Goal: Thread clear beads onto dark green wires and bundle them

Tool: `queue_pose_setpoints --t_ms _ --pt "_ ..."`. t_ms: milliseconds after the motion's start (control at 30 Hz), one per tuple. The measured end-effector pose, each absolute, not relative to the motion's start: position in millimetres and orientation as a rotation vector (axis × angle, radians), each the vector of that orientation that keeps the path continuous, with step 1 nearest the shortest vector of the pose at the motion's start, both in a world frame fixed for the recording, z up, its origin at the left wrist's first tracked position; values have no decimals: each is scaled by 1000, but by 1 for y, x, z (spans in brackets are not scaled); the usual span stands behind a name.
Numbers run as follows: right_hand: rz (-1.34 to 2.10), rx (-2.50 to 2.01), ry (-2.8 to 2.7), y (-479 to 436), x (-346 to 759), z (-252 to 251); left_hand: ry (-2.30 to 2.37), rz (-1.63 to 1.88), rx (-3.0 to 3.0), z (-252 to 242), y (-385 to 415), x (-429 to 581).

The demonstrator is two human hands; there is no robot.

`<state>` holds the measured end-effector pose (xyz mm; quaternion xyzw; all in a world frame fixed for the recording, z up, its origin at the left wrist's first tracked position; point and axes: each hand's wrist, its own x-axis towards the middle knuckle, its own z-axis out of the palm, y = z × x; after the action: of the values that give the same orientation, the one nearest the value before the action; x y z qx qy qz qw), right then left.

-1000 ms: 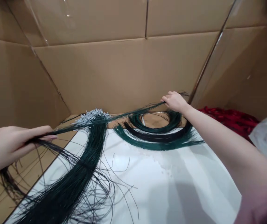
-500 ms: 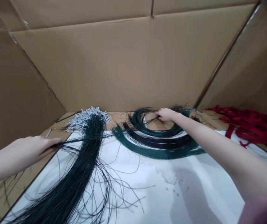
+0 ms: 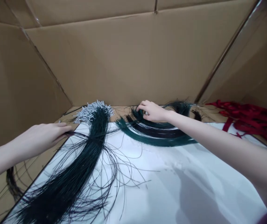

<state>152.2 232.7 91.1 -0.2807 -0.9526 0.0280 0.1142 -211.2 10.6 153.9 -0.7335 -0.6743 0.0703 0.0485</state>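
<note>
My left hand (image 3: 51,134) is closed on a thin bunch of dark wire-like strands (image 3: 77,134), which stretches right across a thick bundle. That thick bundle of long dark green strands (image 3: 86,161) lies on the white board, with pale grey beaded tips (image 3: 92,110) fanned at its far end. My right hand (image 3: 153,111) is over the left end of a coil of dark green strands (image 3: 139,115), thumb and fingers bent but apart. Below it lie a black curved bundle (image 3: 156,133) and a teal-green curved bundle (image 3: 156,142). The right palm side is hidden.
Tall cardboard walls (image 3: 114,62) close in the back and both sides. Red ribbon (image 3: 252,119) lies heaped at the far right. Loose strands (image 3: 128,174) spread over the white board (image 3: 161,193). More dark strands (image 3: 13,183) lie at the left edge.
My right hand has moved left along the coil, and its fingers have spread from a pinch. My left hand has shifted slightly right and up in view, still holding its strands.
</note>
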Motion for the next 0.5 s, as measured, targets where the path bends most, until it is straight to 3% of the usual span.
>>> queue_pose_setpoints --t_ms 100,367,500 --pt "305 -661 -2766 198 118 93 -2060 374 -2178 166 4 -197" --pt "796 -393 -2573 126 46 104 -2014 333 -2177 184 -13 -176" --pt "756 -392 -2498 103 31 100 -1966 376 -2189 184 -18 -171"
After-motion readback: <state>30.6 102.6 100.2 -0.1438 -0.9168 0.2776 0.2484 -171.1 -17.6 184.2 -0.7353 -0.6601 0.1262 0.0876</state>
